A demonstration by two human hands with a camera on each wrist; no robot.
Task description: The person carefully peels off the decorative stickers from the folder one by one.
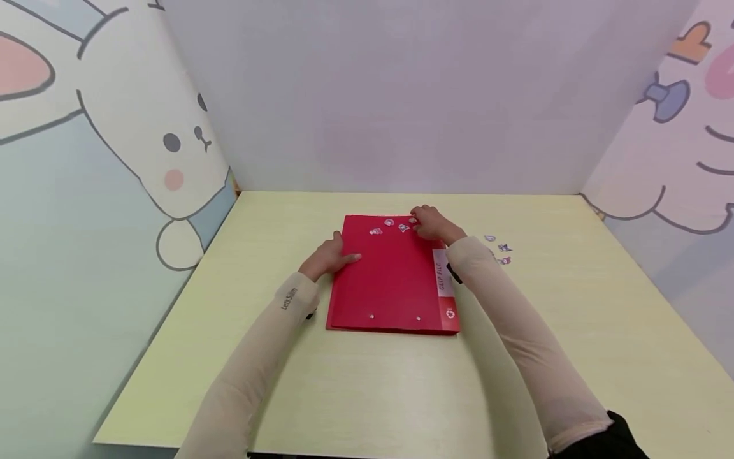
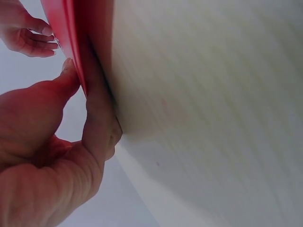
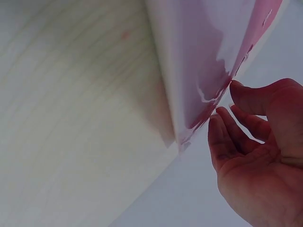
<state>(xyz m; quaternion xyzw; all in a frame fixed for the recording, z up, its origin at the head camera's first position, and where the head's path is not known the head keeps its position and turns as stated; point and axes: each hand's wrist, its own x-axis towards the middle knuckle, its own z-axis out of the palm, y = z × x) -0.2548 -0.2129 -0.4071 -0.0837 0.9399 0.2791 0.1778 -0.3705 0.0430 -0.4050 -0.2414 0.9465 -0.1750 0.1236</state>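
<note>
A red clip file [image 1: 390, 274] lies on the table, its spine label on the right and two metal studs near its front edge. My left hand [image 1: 327, 257] grips the left edge of the file, thumb on the cover and fingers beneath, as the left wrist view also shows. At the far right corner of the cover, my right hand [image 1: 432, 224] holds a small sticker [image 1: 413, 220] between thumb and fingers, right at the surface. Other small stickers, including a butterfly-like one [image 1: 404, 227], a round one [image 1: 389, 222] and a wider one [image 1: 375, 231], lie on the cover's far part.
Several loose stickers [image 1: 504, 248] lie on the table right of the file, some partly behind my right sleeve. The pale table [image 1: 287, 217] meets a plain back wall [image 1: 401, 95], with cartoon-printed walls on both sides.
</note>
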